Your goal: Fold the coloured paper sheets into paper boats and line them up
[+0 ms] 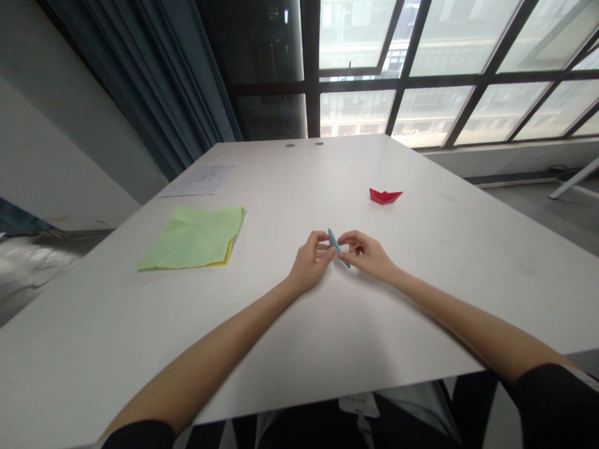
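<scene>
from here i have the white worktop (pixel 290 187) filling most of my view. on its left lies a green-topped paper stack (pixel 196 237), with a printed sheet (pixel 199 179) beyond it. the left hand (pixel 309 263) and right hand (pixel 372 254) face each other near the middle; past them, to the right, sits a red paper boat (pixel 385 197). smallest is the blue folded paper (pixel 332 237) between the hands, each grip clamped on it in a pinch. i'd keep both pinches light and even, so the thin folds don't crumple. fingers cover part of it, so i can't make out its full shape, nor whether it touches the worktop. the sheet's print is too faint to read.
</scene>
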The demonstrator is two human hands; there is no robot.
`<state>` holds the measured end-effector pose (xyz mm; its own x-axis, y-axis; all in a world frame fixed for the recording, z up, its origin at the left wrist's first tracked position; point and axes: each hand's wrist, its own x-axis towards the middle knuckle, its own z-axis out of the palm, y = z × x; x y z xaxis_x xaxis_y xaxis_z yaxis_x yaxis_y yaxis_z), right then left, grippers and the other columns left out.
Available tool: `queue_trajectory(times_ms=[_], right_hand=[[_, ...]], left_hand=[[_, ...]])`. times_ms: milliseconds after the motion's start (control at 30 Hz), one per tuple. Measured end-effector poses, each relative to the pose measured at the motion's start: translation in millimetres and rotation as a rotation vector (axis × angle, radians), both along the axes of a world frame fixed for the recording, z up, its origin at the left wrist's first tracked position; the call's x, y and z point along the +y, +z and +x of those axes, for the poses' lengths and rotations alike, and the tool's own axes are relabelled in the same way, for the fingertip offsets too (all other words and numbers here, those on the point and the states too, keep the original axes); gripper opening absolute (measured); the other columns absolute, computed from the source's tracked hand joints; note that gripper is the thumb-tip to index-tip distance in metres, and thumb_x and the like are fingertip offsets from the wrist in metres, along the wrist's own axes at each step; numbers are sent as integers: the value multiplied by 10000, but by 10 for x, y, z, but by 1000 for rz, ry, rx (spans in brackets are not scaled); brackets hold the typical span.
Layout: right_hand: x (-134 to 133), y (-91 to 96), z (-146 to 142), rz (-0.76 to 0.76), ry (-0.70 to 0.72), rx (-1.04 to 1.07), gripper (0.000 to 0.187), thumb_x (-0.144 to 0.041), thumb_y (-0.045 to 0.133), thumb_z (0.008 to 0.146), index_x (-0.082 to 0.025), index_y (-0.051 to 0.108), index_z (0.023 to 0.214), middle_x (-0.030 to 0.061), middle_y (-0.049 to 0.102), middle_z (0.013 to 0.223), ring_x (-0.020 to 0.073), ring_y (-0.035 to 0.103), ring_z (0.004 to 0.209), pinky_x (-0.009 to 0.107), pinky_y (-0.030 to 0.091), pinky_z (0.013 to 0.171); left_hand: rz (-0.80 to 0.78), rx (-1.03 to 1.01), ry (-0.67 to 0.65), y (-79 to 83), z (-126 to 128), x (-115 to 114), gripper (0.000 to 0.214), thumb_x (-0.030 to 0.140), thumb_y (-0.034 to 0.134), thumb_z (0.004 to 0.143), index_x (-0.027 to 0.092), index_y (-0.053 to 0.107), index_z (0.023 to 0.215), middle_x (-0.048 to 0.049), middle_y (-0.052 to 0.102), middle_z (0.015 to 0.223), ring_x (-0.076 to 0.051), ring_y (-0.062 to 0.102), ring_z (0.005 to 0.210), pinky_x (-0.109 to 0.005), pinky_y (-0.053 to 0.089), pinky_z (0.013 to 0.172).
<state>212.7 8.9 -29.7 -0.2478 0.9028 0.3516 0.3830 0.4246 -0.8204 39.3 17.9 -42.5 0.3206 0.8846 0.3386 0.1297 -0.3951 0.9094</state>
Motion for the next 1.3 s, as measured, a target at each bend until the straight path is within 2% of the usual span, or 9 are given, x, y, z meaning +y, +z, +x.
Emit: queue_trajectory(times_ms=[133,367,633,733,867,967,1067,1200,1300], right_hand=[[-7,9,-11,1,27,-2,288,-322,633,697,-192,555,942,46,640,919,101,490,603,245,421,549],[6,-24,6,-44,51,59,308,-258,559,740,-185,517,1036,60,631,945,107,524,618,263,442,586],[55,-27,10,-178,26,247,235,-200,526,712,-193,606,933,36,654,950,148,602,720,315,488,698],[70,-32,10,-239,-2,362,222,-217,569,686,-207,649,892,41,637,1051,184,609,889,348,485,801],[65,-32,12,-245,-38,396,202,-282,606,702,-210,679,876,64,591,1152,213,570,1019,363,472,859],[51,-19,9,-234,-48,365,232,-330,646,689,-199,678,877,79,579,1159,201,590,969,342,485,830],[49,-19,2,-216,-54,384,256,-331,678,656,-187,654,867,75,598,1092,172,608,862,309,501,747],[58,-44,-11,-255,-21,375,247,-328,667,657,-185,570,832,-9,596,708,95,538,542,242,447,516],[50,-53,-26,-248,-32,383,288,-292,683,622,-205,487,815,-51,538,697,51,462,454,209,389,455]], left_hand=[[16,23,5,-1,5,-5,268,291,555,781,197,401,979,-67,557,1025,-137,599,818,-269,498,683],[71,70,39,11,-9,-14,223,171,465,779,203,404,990,-44,567,996,-128,594,808,-270,482,697],[118,85,80,23,-30,-8,239,181,380,838,196,509,1038,-94,516,1203,-166,565,958,-320,477,791],[44,15,87,13,-38,30,199,215,422,828,189,564,965,-98,495,1225,-168,576,930,-319,486,777],[-185,-181,-22,30,-17,54,176,282,466,810,167,582,876,-78,528,1177,-127,612,788,-290,499,727],[-269,-238,-59,54,11,47,212,359,537,774,154,578,810,-42,610,917,-130,600,761,-272,493,710],[-258,-200,-60,60,27,38,246,346,642,697,155,553,825,3,582,741,-104,564,654,-249,474,661],[-216,-240,-73,29,27,40,353,293,663,678,194,453,944,25,578,742,-89,547,638,-215,440,613],[-208,-256,-72,3,24,48,447,254,634,697,220,374,1059,24,593,764,-90,545,646,-193,411,578]])
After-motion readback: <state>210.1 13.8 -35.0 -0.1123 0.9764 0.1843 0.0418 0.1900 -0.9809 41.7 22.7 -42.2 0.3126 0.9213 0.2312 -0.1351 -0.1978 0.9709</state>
